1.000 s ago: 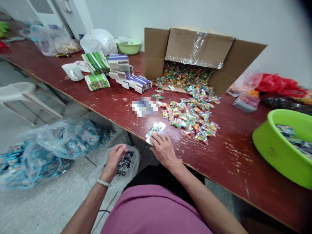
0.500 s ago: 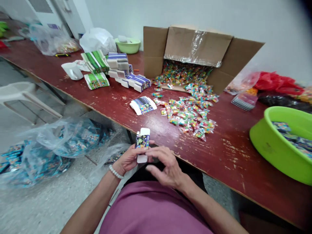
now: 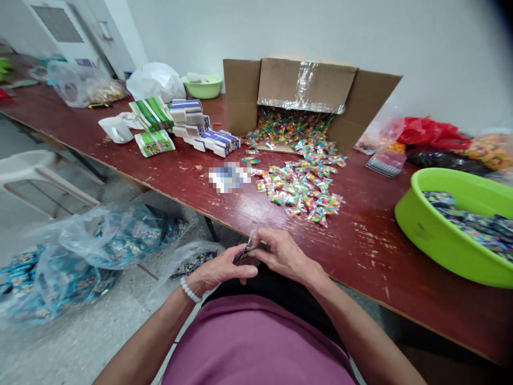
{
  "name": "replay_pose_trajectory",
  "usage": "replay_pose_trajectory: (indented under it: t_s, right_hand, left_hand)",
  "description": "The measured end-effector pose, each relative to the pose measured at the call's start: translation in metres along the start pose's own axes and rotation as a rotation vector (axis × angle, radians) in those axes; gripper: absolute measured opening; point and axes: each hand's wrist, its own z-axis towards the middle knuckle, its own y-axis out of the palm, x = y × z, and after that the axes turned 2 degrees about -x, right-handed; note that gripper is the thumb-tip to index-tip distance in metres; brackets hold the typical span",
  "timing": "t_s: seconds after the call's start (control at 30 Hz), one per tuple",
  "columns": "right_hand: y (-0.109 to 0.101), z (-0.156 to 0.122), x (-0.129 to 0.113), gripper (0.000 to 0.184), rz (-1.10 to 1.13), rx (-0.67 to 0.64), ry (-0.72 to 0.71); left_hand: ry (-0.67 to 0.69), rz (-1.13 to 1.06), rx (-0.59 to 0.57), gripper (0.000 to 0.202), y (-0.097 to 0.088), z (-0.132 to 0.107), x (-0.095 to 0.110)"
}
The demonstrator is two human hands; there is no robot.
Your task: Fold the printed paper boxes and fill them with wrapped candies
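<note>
- In the head view, the left hand (image 3: 220,268) has its fingers around a small printed carton (image 3: 242,252), with the thumb standing out from it.
- The right hand (image 3: 284,256) pinches the upper end of this same carton between its fingers; they hide most of it, so its exact shape I cannot tell.
- The carton is in the air, at the near edge of the red counter (image 3: 356,262).
- Beyond it, wrapped candies (image 3: 298,190) are spread before an open cardboard box (image 3: 306,85).
</note>
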Motion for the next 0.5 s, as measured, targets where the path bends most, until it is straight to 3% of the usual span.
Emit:
replay_pose_trajectory:
  t_s: [0.1, 0.17, 0.27, 0.4, 0.5]
  right_hand:
    - [0.001, -0.006, 0.001, 0.009, -0.017, -0.044, 0.051]
    - [0.002, -0.009, 0.003, 0.008, -0.010, -0.069, 0.063]
    - [-0.002, -0.011, 0.004, 0.008, 0.059, -0.149, 0.049]
    - [-0.010, -0.014, 0.002, 0.026, 0.108, -0.237, -0.040]
    - [-0.007, -0.015, 0.003, 0.031, 0.111, -0.069, 0.048]
  left_hand:
    - [-0.087, -0.082, -0.148, 0.041, -0.007, -0.001, -0.002]
    - [-0.136, -0.097, -0.159, 0.044, -0.010, 0.000, -0.003]
    - [-0.138, -0.053, -0.096, 0.046, -0.008, 0.004, -0.001]
    - [-0.093, 0.065, 0.015, 0.044, -0.006, 0.010, 0.001]
    - [-0.116, 0.103, 0.116, 0.037, -0.005, 0.013, 0.003]
